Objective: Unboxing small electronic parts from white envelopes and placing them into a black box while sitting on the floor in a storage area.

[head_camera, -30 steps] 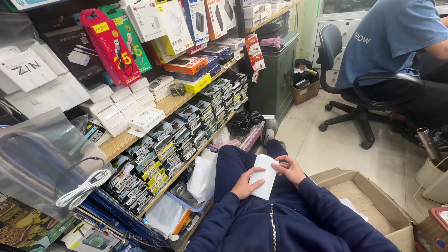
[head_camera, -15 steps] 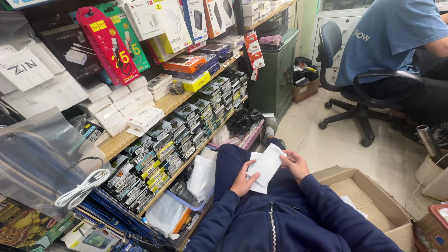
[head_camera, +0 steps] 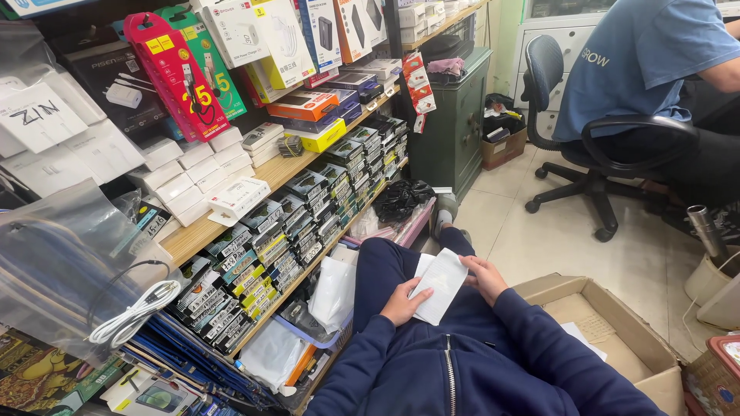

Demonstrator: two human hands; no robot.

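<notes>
I sit on the floor in dark blue clothes with my legs stretched out. Both hands hold a flat white packet (head_camera: 442, 283) over my lap. My left hand (head_camera: 402, 302) grips its lower left edge. My right hand (head_camera: 486, 277) holds its right side, fingers curled against it. The packet is tilted, its top corner pointing away from me.
Wooden shelves (head_camera: 208, 231) on my left carry rows of small boxed goods and hanging packages. An open cardboard box (head_camera: 609, 323) lies at my right. A person in a blue shirt sits on a black office chair (head_camera: 593, 154) ahead. A green metal cabinet (head_camera: 455, 131) stands beyond my feet.
The white packet has been lifted off my lap and tilted between both hands, and my right hand has shifted along its right edge.
</notes>
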